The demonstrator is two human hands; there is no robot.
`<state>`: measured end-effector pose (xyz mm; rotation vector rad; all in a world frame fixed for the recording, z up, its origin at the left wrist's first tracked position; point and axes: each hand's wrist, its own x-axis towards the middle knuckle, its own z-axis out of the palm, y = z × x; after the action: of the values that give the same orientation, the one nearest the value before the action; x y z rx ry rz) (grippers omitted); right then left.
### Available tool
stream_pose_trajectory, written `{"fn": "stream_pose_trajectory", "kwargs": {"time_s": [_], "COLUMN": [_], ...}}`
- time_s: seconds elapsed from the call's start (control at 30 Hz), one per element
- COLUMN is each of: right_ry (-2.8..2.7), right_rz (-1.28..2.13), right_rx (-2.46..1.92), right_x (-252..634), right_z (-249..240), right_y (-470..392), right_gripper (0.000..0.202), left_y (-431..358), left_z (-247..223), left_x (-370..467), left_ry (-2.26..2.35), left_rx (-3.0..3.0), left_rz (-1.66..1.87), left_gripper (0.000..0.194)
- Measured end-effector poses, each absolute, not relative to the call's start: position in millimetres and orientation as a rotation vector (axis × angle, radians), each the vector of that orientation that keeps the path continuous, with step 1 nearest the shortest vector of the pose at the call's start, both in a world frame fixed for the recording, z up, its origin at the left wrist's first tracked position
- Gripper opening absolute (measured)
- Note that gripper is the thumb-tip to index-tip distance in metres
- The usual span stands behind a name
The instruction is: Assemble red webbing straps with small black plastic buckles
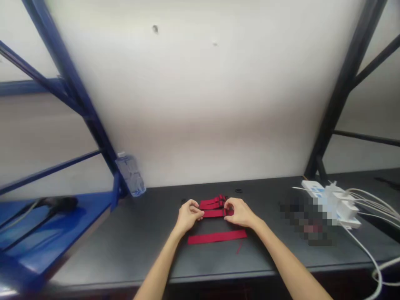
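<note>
At nine o'clock a blue shelf slopes away, with a dark cable lying across it, and blue frame struts climb from there toward eleven o'clock. A clear plastic water bottle leans against the foot of that frame, just where the blue shelf meets the dark tabletop.

Near the middle, at about six o'clock of the view, the left hand is curled with thumb and fingers pinched on the left end of a red strap, held just above the tabletop. The right hand is curled the same way, pinching the strap's right end, so the strap runs straight between the two hands. Just behind it, toward twelve o'clock, lies a small heap of red straps (how many, the picture does not settle). In front of the hands, toward six o'clock, one flat red strip lies alone on the tabletop, apart from both wrists, and a thin red thread lies at its right end.

At three o'clock a white power strip sits with chargers plugged in, and white cables trail off the table's right edge, below a black frame post
</note>
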<state>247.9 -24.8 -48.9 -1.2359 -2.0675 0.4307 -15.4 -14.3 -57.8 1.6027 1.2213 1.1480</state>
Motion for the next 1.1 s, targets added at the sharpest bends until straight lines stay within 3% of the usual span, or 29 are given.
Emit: {"fn": "stream_pose_trajectory", "kwargs": {"time_s": [0.6,0.73,0.93,1.1], "right_ry": [-1.961,-1.74,-1.709,-1.751], "right_rz": [0.377,0.257,0.287,0.349], "right_rx": [-1.126,-1.245,-1.537,-1.526], "right_x": [251,270,290,285], "right_z": [-50,-54,-69,-75], "right_y": [-26,-19,-15,-15], "right_gripper": [0.033,0.015,0.011,0.002], "left_y": [-21,-22,-22,-15], "left_z": [-56,-42,-27,-35], "left_x": [-17,-11,28,46], "left_ry": [1.483,1.527,1.193,1.178], "left_rx": [1.901,1.986,2.339,2.401], "left_rz": [1.21,1.233,1.041,0.959], "left_gripper": [0.029,0.025,0.028,0.03]}}
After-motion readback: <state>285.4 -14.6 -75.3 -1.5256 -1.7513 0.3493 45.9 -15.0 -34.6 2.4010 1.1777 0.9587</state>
